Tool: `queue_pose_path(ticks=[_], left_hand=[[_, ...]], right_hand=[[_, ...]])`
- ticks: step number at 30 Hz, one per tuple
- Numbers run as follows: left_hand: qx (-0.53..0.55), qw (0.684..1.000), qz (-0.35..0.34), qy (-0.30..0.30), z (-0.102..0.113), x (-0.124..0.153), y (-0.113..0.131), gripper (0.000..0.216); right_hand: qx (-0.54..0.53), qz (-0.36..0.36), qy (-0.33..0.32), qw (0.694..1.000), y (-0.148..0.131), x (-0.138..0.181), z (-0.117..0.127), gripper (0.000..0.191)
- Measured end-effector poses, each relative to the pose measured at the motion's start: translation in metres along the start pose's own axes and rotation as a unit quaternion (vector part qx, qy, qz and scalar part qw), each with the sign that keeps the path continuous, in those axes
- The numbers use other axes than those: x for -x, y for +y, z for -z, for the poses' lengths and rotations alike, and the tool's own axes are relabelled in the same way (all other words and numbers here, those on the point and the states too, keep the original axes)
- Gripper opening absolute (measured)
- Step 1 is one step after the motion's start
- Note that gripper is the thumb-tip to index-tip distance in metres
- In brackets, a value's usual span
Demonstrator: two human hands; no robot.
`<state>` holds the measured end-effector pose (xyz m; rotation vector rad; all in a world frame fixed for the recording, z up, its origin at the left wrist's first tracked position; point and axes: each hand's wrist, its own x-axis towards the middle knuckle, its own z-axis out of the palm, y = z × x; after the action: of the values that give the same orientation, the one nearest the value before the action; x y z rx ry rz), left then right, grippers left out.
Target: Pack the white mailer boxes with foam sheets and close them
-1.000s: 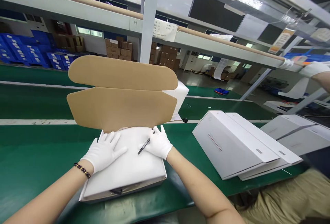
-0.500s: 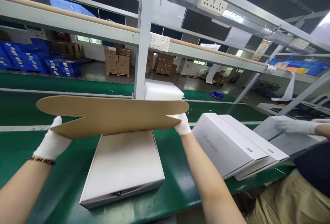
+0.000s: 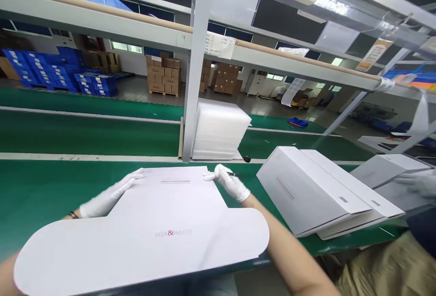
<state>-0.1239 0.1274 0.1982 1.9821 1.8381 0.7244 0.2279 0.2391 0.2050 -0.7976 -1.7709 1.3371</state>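
Note:
A white cardboard box [image 3: 170,205] lies on the green belt with its big lid folded down over it; the lid's rounded front flap juts toward me and carries small printed lettering. My left hand [image 3: 109,193], in a white glove, rests flat with fingers stretched along the lid's far left edge. My right hand [image 3: 230,182], also gloved, presses the lid's far right corner with curled fingers and holds a thin black pen [image 3: 235,175].
A stack of white foam sheets [image 3: 220,130] stands behind the box by a grey post [image 3: 195,68]. Two closed white boxes [image 3: 316,191] lean at the right. Another person's gloved hand [image 3: 417,182] rests on further boxes at far right.
The lid, upright a second ago showing its brown inside, has been swung down over the box. My hands went from the box's top to the lid's ends and now press its far edge.

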Motion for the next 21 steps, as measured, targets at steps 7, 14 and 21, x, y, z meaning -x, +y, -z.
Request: queue_pose_path(ticks=[7, 14, 21], left_hand=[[-0.216, 0.914, 0.000, -0.344, 0.072, 0.011, 0.074, 0.074], [-0.210, 0.960, -0.100, -0.158, -0.042, 0.064, 0.046, 0.082], [-0.316, 0.909, -0.268, 0.042, -0.078, 0.069, 0.007, 0.084]], right_hand=[[0.343, 0.067, -0.192, 0.917, -0.069, 0.017, -0.010, 0.027], [0.405, 0.148, -0.084, 0.898, 0.023, 0.079, -0.063, 0.063], [0.454, 0.243, -0.099, 0.851, 0.036, 0.071, -0.057, 0.070]])
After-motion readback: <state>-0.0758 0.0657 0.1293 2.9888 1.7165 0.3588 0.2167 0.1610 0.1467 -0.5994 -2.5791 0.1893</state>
